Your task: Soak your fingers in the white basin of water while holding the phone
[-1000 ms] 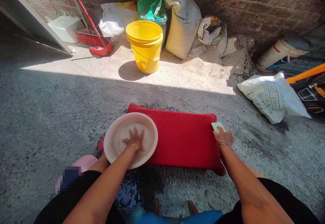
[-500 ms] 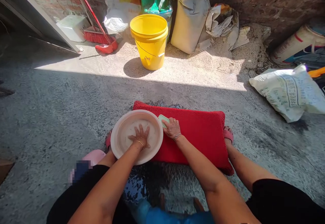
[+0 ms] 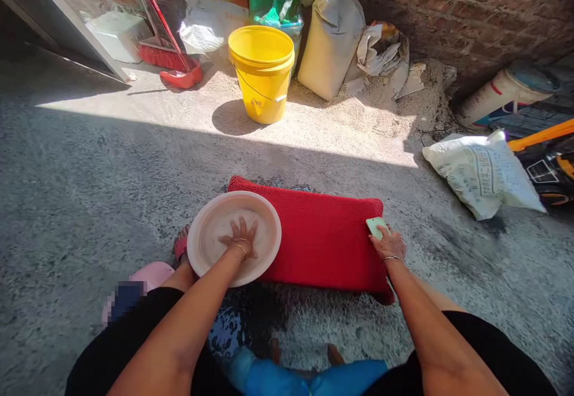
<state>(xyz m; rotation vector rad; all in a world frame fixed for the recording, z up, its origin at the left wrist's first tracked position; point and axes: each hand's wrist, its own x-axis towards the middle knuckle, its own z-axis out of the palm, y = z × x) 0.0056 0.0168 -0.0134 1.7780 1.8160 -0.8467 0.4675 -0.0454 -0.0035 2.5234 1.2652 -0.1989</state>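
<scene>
A red, thick-pile cloth [image 3: 323, 234] lies stretched out like a long cushion between my feet. On its left end stands a pale pink basin [image 3: 197, 228], and cloudy water seems to cover its bottom. My left hand [image 3: 240, 237] is inside the basin, pressed down flat with the fingers spread, holding nothing. At the right end of the cloth, my right hand [image 3: 389, 244] grips a pale green, flat-backed scrubbing brush [image 3: 375, 226]. The brush's underside is hidden against the cloth.
A yellow bucket [image 3: 262, 79] stands ahead in sunlight. Behind it, a stuffed sack [image 3: 332, 43] leans at the brick wall. A red broom [image 3: 161, 55] and dustpan are at left. Another white sack [image 3: 482, 171] lies right. Wet concrete [image 3: 242, 318] shows below the cloth.
My right hand has slid the green brush across the red cloth, from beside the basin to the right end. My left hand stays spread in the basin. The view has shifted slightly.
</scene>
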